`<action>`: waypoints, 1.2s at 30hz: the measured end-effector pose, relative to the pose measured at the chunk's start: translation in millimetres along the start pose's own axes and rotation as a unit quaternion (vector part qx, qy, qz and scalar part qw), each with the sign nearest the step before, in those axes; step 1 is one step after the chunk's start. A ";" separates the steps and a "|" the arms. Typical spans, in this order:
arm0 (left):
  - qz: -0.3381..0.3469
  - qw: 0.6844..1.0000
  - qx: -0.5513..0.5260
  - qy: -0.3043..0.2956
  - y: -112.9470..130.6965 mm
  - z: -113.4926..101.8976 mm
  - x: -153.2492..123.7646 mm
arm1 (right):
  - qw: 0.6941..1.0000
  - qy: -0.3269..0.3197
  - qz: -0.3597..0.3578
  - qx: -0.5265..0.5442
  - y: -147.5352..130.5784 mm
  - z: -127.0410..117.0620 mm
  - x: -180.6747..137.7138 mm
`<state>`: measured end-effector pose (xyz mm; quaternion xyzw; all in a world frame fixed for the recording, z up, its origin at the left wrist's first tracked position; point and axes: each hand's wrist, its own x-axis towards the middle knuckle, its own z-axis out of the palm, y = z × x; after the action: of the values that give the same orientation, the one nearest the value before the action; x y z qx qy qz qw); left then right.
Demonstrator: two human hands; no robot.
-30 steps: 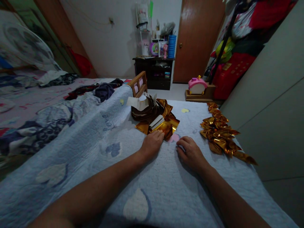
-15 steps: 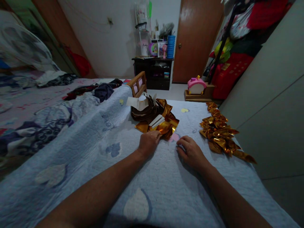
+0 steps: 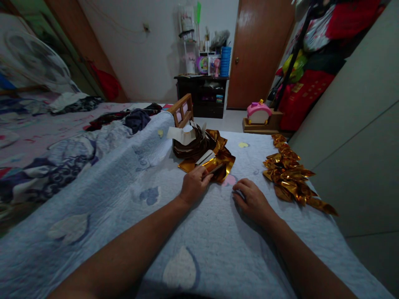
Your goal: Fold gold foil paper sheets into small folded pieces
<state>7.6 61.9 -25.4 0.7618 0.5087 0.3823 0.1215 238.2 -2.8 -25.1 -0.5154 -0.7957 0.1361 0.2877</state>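
My left hand point(image 3: 195, 184) is closed, pinching the near edge of a gold foil sheet point(image 3: 215, 166) between thumb and fingers. That sheet lies at the front of a loose pile of gold foil paper point(image 3: 190, 146), which shows dark brown folded layers and white paper edges. To the right, my right hand point(image 3: 249, 195) rests on the bedspread, its fingers loosely bent and a gap between thumb and forefinger, with nothing visible in it. Farther right lies a row of folded gold foil pieces point(image 3: 288, 174), several overlapping one another.
The pale blue quilted bedspread point(image 3: 183, 265) has heart patterns. A wooden bed rail point(image 3: 182, 110) stands behind the foil pile. Crumpled bedding point(image 3: 71, 153) lies left, and a grey cabinet point(image 3: 358, 137) rises along the right. A pink toy case point(image 3: 259, 113) stands beyond the bed.
My left hand has shifted slightly up, and its thumb now shows against the foil, whose near edge is lifted a little. My right hand has stayed nearly still.
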 end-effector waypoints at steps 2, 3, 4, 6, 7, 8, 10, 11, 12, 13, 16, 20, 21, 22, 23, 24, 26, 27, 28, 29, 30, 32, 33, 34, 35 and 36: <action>0.014 0.999 -0.026 0.010 1.7 -1.8 -0.8 | 1.000 0.000 -0.001 0.001 0.6 0.2 -0.4; 0.025 0.999 -0.044 0.016 2.7 -2.9 -1.2 | 1.000 0.002 0.000 0.001 1.1 0.2 -0.6; 0.036 0.997 -0.064 0.022 3.9 -4.2 -1.5 | 1.000 0.004 0.000 0.001 1.4 0.1 -0.7; 0.059 0.992 -0.101 0.036 6.7 -7.4 -2.1 | 1.000 0.013 -0.002 0.005 1.6 -0.7 -0.8; 0.067 0.990 -0.115 0.043 8.5 -9.2 -2.5 | 1.000 0.017 -0.005 0.011 1.2 -1.4 -0.8; 0.071 0.989 -0.124 0.046 10.6 -11.1 -2.9 | 1.000 0.021 -0.007 0.019 0.5 -2.2 -0.8; 0.074 0.987 -0.136 0.042 16.1 -15.6 -4.1 | 0.998 0.033 -0.010 0.046 -1.6 -3.9 -0.9; 0.072 0.986 -0.148 0.032 19.4 -18.1 -4.9 | 0.997 0.043 -0.009 0.062 -2.7 -4.5 -1.0; 0.070 0.985 -0.157 0.026 23.1 -20.7 -5.8 | 0.995 0.055 -0.006 0.079 -3.8 -5.0 -1.3; 0.069 0.983 -0.167 0.019 27.1 -23.3 -6.7 | 0.993 0.069 -0.003 0.096 -4.7 -5.4 -1.6; 0.064 0.976 -0.202 -0.051 39.8 -30.3 -9.1 | 0.985 0.097 0.010 0.139 -6.3 -5.9 -2.7; -0.030 0.938 -0.335 -0.087 56.7 -35.5 -9.8 | 0.974 0.084 0.031 0.210 -5.9 -6.9 -3.1; -0.062 0.914 -0.390 -0.091 60.4 -36.3 -9.6 | 0.967 0.076 0.041 0.239 -5.5 -7.2 -3.0; -0.089 0.891 -0.436 -0.092 63.8 -37.0 -9.3 | 0.957 0.068 0.053 0.276 -5.1 -7.6 -2.8; -0.116 0.868 -0.471 -0.100 66.5 -37.7 -9.1 | 0.944 0.061 0.067 0.317 -4.7 -8.1 -2.5; -0.141 0.847 -0.502 -0.106 68.5 -38.4 -9.0 | 0.927 0.057 0.081 0.362 -4.5 -8.7 -2.1; -0.182 0.806 -0.551 -0.120 69.8 -39.2 -9.3 | 0.882 0.049 0.112 0.456 -5.3 -10.6 -1.2; -0.199 0.788 -0.570 -0.125 69.1 -39.4 -9.8 | 0.855 0.040 0.130 0.501 -6.6 -11.8 -0.6; -0.214 0.771 -0.586 -0.130 67.6 -39.3 -10.6 | 0.827 0.026 0.147 0.542 -8.4 -13.2 0.0; -0.228 0.757 -0.598 -0.132 65.4 -38.9 -11.4 | 0.801 0.008 0.162 0.576 -10.7 -14.6 0.6; -0.241 0.745 -0.606 -0.139 62.9 -38.2 -12.4 | 0.781 -0.011 0.174 0.600 -13.2 -15.9 1.2; -0.264 0.727 -0.613 -0.161 57.3 -36.3 -14.2 | 0.769 -0.036 0.175 0.614 -17.9 -17.8 2.1; -0.270 0.722 -0.611 -0.180 54.6 -35.0 -14.9 | 0.775 -0.042 0.170 0.607 -19.6 -18.3 2.2; -0.273 0.720 -0.608 -0.194 52.0 -33.6 -15.5 | 0.785 -0.047 0.165 0.596 -20.5 -18.4 2.0; -0.277 0.721 -0.601 -0.205 49.8 -32.1 -15.8 | 0.794 -0.055 0.162 0.584 -20.7 -18.3 1.6; -0.283 0.725 -0.595 -0.201 47.8 -30.5 -16.0 | 0.800 -0.067 0.163 0.574 -20.2 -18.0 0.8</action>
<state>15.6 20.2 15.3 0.4128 0.3322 0.3922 0.7520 233.7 -12.3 -0.1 -0.3679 -0.4937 0.6467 0.4503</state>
